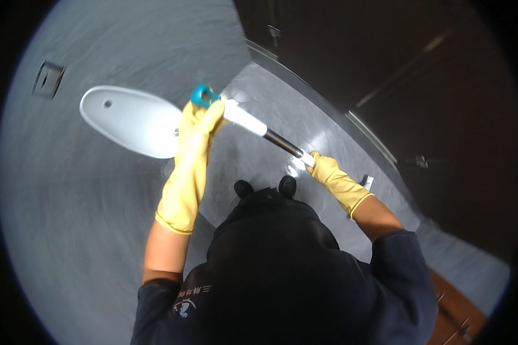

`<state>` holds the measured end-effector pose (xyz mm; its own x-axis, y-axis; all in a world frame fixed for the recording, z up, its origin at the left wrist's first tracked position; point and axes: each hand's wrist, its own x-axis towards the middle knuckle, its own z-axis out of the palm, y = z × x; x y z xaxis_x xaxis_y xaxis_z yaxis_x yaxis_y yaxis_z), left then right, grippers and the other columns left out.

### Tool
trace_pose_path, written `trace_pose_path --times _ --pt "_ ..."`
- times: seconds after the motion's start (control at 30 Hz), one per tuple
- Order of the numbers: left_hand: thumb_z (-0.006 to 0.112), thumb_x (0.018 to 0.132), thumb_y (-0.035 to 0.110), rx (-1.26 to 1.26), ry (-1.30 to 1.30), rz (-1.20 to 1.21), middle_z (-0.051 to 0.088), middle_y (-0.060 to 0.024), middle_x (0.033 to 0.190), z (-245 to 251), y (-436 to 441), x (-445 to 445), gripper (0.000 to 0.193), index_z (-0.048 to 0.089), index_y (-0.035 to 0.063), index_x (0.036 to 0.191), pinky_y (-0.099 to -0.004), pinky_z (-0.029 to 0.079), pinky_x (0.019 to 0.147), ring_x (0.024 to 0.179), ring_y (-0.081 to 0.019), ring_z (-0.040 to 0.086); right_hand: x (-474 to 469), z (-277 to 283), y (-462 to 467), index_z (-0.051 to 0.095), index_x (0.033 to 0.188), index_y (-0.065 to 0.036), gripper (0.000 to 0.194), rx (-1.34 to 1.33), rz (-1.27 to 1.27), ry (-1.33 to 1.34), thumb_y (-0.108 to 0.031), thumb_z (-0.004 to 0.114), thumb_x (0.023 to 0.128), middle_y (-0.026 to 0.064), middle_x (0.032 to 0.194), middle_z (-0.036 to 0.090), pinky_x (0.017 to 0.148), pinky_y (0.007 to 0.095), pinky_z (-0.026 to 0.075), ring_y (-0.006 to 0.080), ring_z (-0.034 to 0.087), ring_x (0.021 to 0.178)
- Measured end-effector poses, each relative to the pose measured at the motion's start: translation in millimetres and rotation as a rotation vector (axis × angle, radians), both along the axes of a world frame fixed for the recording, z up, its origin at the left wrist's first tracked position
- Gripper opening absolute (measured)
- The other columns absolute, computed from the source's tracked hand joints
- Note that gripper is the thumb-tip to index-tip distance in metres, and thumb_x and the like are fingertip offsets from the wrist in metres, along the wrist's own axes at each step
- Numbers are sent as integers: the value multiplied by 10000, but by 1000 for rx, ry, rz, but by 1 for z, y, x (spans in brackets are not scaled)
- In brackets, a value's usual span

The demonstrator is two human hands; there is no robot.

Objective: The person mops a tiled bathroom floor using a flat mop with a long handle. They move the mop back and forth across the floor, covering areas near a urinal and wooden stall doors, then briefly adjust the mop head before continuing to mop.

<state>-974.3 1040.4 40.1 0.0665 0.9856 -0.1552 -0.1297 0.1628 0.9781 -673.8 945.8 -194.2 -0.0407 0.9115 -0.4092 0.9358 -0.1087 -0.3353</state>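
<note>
Both of my hands wear yellow rubber gloves and grip a long-handled cleaning tool [282, 141], which slants across in front of me. It has a white upper grip, a dark metallic shaft and a teal hanging loop at its top. My left hand [205, 114] is closed around the grip just below the loop. Lower on the pole, my right hand [323, 166] holds a white section. The tool's working end cannot be made out past my right glove. A white wall urinal [131, 120] stands beside my left hand, its right edge partly hidden by the glove.
Grey wall [112, 202] runs along the left, with a metal flush plate [48, 79] above the urinal. Dark brown stall partitions [414, 77] with metal latches line the right, on a raised ledge. Beneath my black shoes [287, 186] is a shiny grey floor [267, 95]. Reddish-brown wood [462, 310] shows at lower right.
</note>
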Motion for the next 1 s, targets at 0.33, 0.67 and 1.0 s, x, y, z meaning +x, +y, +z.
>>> trace_pose_path --times 0.33,0.67,1.0 --pt "786 848 130 -322 418 -758 651 -18 949 -24 -117 155 344 647 57 1155 -239 499 705 811 -94 607 153 -118 -208 692 959 -73 214 -100 -551 213 -211 730 801 227 962 698 785 404 532 363 689 923" --pt "730 898 237 -275 724 -725 580 -5 648 17 -75 89 259 667 -2 976 -239 416 502 540 -92 538 65 -103 -168 741 943 -111 233 125 -681 -11 -201 758 729 169 989 700 877 432 514 361 665 955" --pt "668 917 189 -149 814 -11 485 -2 566 79 -29 -131 202 639 -11 915 -244 312 419 422 -89 420 -151 -21 46 749 859 -155 160 70 -205 200 -271 658 797 114 866 721 841 444 529 323 692 921"
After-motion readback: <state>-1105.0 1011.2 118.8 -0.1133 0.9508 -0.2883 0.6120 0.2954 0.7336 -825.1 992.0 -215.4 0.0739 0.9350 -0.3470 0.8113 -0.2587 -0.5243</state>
